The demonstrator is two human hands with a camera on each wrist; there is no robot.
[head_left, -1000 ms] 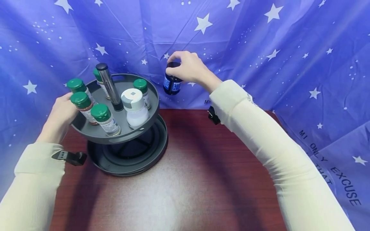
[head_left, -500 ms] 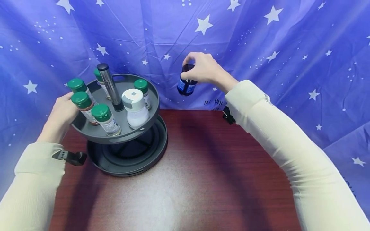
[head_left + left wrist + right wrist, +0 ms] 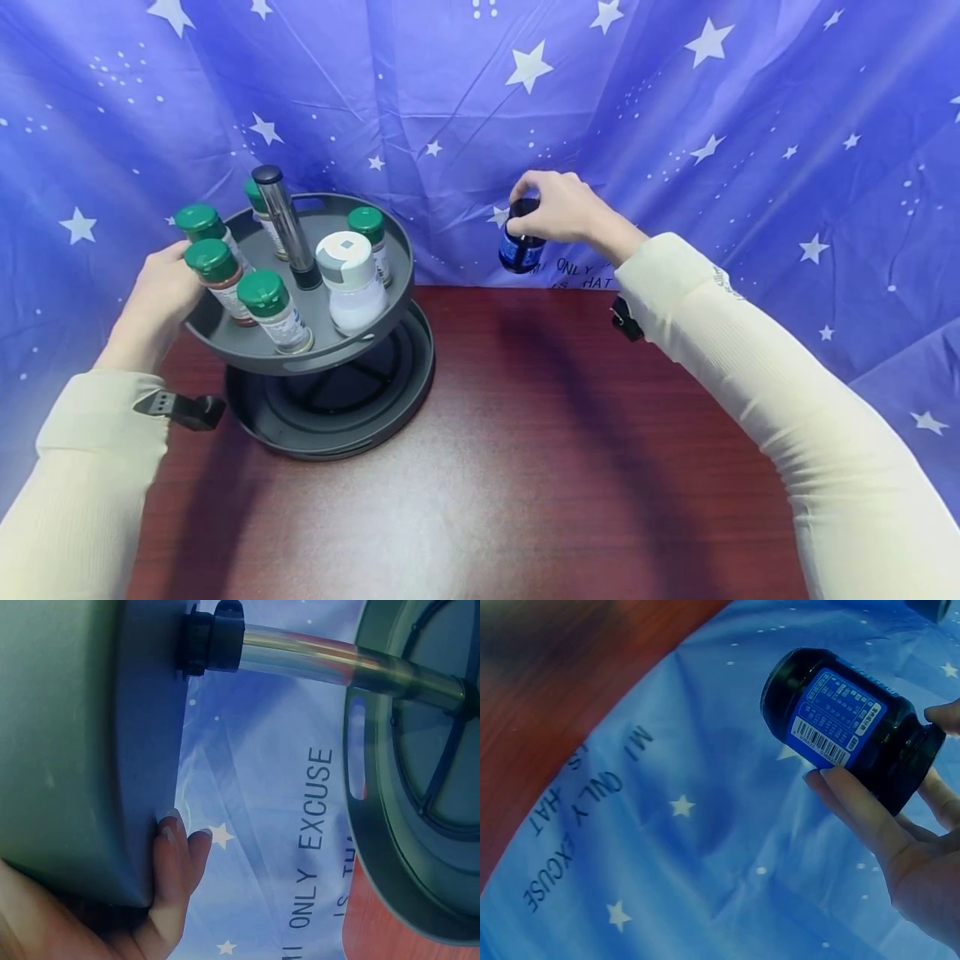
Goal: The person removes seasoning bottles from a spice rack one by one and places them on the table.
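Observation:
In the head view, my right hand (image 3: 566, 208) holds a dark jar (image 3: 519, 254) by its top, raised over the back of the table, to the right of a two-tier tray. The right wrist view shows a blue barcode label on the jar (image 3: 840, 720), with my thumb and fingers around the lid end. My left hand (image 3: 161, 287) grips the left rim of the upper tray (image 3: 330, 358); in the left wrist view, fingers (image 3: 176, 855) lie under it. On that tier stand several green-capped spice jars (image 3: 273, 312) and a white-capped shaker (image 3: 351, 283) around a metal post (image 3: 287, 225).
The lower tray (image 3: 337, 437) sits on the dark red wooden table (image 3: 480, 467), beneath the upper tier. A blue curtain with white stars (image 3: 465, 83) hangs behind the table and along its sides. Black wrist cameras (image 3: 183, 410) are strapped to both sleeves.
My right hand has carried the dark jar rightward, away from the tray, and lowered it slightly over the last half second. The left hand and the tray have stayed in place.

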